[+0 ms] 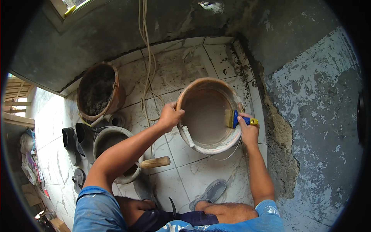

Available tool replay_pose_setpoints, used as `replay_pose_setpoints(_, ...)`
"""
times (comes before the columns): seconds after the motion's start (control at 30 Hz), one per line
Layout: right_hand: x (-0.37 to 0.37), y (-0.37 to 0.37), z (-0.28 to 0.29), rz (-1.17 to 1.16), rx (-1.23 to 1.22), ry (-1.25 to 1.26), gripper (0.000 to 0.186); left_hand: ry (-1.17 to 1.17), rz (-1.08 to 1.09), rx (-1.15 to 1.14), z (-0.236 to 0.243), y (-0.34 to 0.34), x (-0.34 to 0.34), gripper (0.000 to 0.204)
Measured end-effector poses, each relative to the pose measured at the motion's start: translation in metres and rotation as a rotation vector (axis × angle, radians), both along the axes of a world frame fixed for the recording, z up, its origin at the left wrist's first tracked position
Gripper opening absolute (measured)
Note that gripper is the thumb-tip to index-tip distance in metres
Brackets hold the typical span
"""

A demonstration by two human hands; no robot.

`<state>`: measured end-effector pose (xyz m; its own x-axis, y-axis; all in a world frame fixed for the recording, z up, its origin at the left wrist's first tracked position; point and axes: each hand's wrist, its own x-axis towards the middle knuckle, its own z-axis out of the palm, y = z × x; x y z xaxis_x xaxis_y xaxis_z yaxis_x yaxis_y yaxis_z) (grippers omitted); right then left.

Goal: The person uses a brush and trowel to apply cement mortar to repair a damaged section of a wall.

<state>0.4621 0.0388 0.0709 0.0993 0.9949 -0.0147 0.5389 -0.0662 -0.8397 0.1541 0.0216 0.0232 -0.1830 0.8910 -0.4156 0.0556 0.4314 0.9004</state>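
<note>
A terracotta-coloured bucket (210, 81) with grey, watery liquid (203, 120) in it stands on the tiles before me. My left hand (171, 117) is closed on its left rim. At the right rim, my right hand (249, 129) grips a paintbrush (235, 119) with a blue and yellow handle. The brush's pale bristles point inward over the liquid; whether they touch it I cannot tell. A wire handle with a white grip (188, 136) hangs down along the bucket's near side.
Another bucket (120, 96) with dark mortar stands at the far left. Nearer, partly behind my left arm, is a grey bucket (99, 135) with a wooden tool handle (154, 162). Boots (71, 146) stand beside it. A beige cable (148, 77) hangs down the wall. Rough plaster (284, 154) edges the right wall.
</note>
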Motion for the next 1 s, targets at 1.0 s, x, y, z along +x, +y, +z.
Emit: replay_pose_setpoints(1.0,-0.118,0.203,-0.013,0.252,0.006,0.018,0.041,0.526,-0.055,0.121,0.028,0.038,-0.129,0.042)
